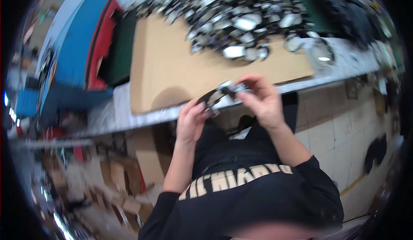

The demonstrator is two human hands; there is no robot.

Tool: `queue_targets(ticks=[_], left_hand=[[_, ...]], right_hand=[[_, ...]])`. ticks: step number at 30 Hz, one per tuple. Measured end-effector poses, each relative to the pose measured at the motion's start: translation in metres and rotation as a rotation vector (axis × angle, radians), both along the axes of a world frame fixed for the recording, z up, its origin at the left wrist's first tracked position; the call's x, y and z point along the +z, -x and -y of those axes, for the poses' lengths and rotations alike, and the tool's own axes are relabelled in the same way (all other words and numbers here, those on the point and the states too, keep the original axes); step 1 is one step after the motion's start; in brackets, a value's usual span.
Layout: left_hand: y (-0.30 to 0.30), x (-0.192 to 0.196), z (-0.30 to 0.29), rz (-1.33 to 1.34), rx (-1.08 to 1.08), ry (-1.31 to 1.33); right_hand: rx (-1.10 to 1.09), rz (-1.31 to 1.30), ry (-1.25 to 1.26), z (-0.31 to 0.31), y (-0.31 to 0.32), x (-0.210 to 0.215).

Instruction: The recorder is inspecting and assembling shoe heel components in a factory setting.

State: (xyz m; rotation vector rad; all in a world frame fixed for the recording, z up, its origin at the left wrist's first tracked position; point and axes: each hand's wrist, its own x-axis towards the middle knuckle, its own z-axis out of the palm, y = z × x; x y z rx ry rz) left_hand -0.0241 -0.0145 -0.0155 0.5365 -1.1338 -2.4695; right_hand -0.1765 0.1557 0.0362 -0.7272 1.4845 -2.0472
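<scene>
Between my two hands, just above the table's near edge, is a small curved black piece with shiny, pale parts [217,97]; motion blur hides its exact kind. My left hand [190,121] closes its thumb and fingers on the piece's left end. At the other end, my right hand [264,104] pinches it between thumb and bent fingers. Beyond my hands, a large heap of similar-looking black and silvery-white pieces [234,25] spreads over a flat cardboard sheet [157,59].
The cardboard lies on a pale-covered table [344,50]. A clear, rounded plastic item [322,56] sits right of the heap. Blue [75,42] and red [101,46] panels stand at the left. Cardboard boxes [122,175] rest on the floor, lower left.
</scene>
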Motion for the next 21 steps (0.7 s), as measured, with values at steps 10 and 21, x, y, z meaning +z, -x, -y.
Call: queue_targets(ticks=[10,21], left_hand=[[-0.017,0.009,-0.009,-0.056,0.106,-0.052],[-0.011,-0.002,-0.010,-0.138,0.184,-0.187]], right_hand=[[-0.222,-0.848,-0.100,0.015,-0.021,-0.005],[-0.073,-0.570,-0.124,0.001,-0.037,-0.004]])
